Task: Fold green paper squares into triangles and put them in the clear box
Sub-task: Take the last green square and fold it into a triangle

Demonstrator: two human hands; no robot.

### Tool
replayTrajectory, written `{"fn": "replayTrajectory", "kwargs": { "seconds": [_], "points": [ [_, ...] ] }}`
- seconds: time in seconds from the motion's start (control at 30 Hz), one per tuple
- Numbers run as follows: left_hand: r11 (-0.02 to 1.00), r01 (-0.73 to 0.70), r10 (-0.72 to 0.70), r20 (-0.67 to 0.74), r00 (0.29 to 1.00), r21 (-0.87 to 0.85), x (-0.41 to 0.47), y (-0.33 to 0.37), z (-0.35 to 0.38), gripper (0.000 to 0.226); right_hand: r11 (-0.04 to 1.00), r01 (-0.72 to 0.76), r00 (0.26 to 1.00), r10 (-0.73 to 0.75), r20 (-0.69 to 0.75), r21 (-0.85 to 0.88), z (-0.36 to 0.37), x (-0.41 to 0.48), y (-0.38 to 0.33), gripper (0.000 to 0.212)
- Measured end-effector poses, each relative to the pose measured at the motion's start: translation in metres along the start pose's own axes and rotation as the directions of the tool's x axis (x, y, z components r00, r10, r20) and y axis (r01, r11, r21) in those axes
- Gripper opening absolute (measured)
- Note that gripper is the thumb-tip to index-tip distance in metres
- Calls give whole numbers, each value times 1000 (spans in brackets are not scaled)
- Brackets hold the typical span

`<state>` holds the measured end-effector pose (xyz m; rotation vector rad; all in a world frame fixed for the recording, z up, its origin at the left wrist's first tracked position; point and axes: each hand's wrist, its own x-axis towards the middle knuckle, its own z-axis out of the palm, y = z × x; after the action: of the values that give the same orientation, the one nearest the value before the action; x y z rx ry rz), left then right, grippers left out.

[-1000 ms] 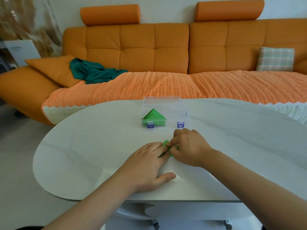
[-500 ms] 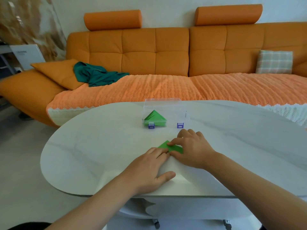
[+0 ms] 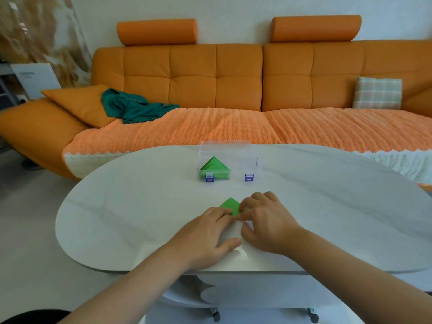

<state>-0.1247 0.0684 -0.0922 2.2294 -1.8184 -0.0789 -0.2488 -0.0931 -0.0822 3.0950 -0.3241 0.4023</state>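
Note:
A green paper piece (image 3: 231, 205) lies flat on the white table (image 3: 131, 206), its far corner pointing away from me. My left hand (image 3: 208, 235) rests palm down with its fingertips pressing the paper's near left edge. My right hand (image 3: 266, 223) has its fingers curled over the paper's right side, hiding that part. Behind them stands the clear box (image 3: 228, 160) with two purple latches, and folded green triangles (image 3: 214, 168) sit in its left half.
An orange sofa (image 3: 233, 90) runs along the far side of the table, with a dark green cloth (image 3: 133, 107) and a plaid cushion (image 3: 377, 93) on it. The table's near rounded edge is just below my wrists.
More of the green paper shows beyond my fingers than a second ago, lying flatter. My right hand slid slightly along its right side; my left hand stayed pressed down.

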Motion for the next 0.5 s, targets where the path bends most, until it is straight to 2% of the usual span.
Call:
{"fn": "replayTrajectory", "kwargs": {
  "seconds": [0.3,0.5],
  "points": [
    [984,82,-80,-15,997,158,-5,1,-5,73,999,-30,998,28,57,28,-1,-3,-3,40],
    [972,143,-137,-43,990,186,-16,-7,-10,81,998,-51,998,49,50,34,-1,-2,-4,41]
  ]
}}
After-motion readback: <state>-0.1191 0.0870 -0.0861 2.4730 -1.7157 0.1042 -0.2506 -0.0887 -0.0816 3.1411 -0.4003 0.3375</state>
